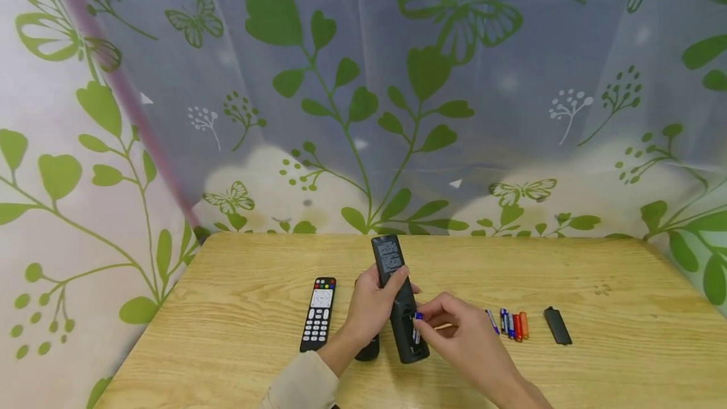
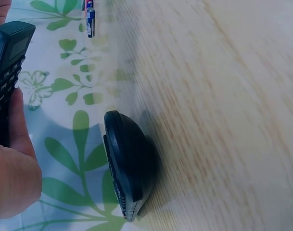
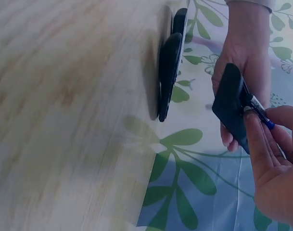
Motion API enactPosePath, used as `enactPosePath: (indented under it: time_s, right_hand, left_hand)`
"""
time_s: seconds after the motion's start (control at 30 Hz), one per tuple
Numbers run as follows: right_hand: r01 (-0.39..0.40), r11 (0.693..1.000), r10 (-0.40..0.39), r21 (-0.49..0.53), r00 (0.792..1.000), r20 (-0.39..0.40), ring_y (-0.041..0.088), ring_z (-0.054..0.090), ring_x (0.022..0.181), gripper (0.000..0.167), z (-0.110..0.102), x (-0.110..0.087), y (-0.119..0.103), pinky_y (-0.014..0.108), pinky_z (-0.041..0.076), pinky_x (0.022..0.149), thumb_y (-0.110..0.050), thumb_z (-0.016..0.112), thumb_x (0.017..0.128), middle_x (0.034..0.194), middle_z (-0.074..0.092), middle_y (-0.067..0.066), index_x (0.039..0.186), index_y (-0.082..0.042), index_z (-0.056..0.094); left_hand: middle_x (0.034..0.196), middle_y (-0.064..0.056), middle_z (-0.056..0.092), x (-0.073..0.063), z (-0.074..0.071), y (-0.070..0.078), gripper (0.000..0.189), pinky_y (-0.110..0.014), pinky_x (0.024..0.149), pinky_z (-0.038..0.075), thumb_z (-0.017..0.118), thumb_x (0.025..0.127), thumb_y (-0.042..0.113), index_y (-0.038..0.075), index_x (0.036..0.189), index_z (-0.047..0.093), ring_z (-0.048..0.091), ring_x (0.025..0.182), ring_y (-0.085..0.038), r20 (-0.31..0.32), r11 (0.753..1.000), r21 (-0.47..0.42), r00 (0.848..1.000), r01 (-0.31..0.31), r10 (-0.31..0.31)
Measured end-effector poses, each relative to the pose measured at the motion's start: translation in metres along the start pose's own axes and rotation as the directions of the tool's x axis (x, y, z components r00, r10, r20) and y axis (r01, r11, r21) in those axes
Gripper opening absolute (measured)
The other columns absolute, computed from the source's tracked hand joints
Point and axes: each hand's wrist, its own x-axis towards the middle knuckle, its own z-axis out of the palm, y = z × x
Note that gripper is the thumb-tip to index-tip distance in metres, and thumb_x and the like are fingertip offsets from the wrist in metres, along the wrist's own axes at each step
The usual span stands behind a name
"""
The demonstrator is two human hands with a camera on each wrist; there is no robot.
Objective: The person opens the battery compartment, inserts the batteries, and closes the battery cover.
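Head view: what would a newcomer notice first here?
The left hand holds a long black plastic remote control back-side up at the table's middle, while the right hand pinches a small blue-tipped battery at its open compartment. Spare colourful batteries lie to the right.

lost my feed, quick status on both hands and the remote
Left hand grips black remote, back up, battery bay open. Right hand pinches blue battery at the bay. Spare batteries and cover right; nothing in the way.
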Motion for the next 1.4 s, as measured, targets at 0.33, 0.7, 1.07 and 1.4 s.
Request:
enactPosePath:
  time_s: [0.33,0.7,1.07,1.4]
  right_hand:
    - [0.039,0.997,-0.04,-0.059,0.999,-0.018,0.006,0.065,0.077,0.008,0.009,-0.002,-0.003,0.018,0.054,0.064,-0.014,0.073,0.086,0.089,0.067,-0.006,0.089,-0.016,0.065]
    - [0.171,0.97,-0.178,-0.171,0.984,-0.022,0.004,0.063,0.071,0.012,0.014,-0.007,-0.006,0.018,0.053,0.06,-0.006,0.072,0.085,0.084,0.063,-0.009,0.09,-0.015,0.066]
    - [0.24,0.913,-0.277,-0.329,0.958,-0.071,0.001,0.058,0.069,0.019,0.022,-0.009,-0.008,0.021,0.052,0.056,-0.003,0.076,0.079,0.086,0.063,-0.009,0.091,-0.016,0.068]
    - [0.225,0.883,-0.308,-0.412,0.94,-0.148,0.006,0.054,0.071,0.018,0.024,-0.008,-0.004,0.018,0.048,0.056,-0.006,0.079,0.077,0.08,0.062,-0.014,0.086,-0.018,0.07]
  left_hand:
    - [0.088,-0.008,0.07,-0.002,0.001,0.001,0.039,-0.03,0.069,0.057,0.054,0.098,0.035,0.001,0.118,0.055,0.068,0.084,-0.033,-0.03,1.0,0.006,1.0,-0.005,0.005]
    - [0.085,-0.013,0.069,-0.003,0.003,0.0,0.038,-0.037,0.063,0.059,0.055,0.098,0.031,-0.002,0.117,0.052,0.066,0.076,-0.044,-0.064,0.997,-0.082,0.998,0.008,-0.013]
    - [0.081,-0.009,0.069,-0.004,0.007,0.002,0.033,-0.03,0.063,0.057,0.056,0.098,0.031,0.001,0.113,0.058,0.069,0.071,-0.026,-0.113,0.999,0.001,0.993,-0.037,0.037]
    - [0.08,-0.008,0.069,-0.003,0.01,0.003,0.03,-0.032,0.062,0.058,0.056,0.098,0.032,0.005,0.112,0.059,0.068,0.068,-0.023,-0.12,0.999,0.001,0.992,-0.042,0.041]
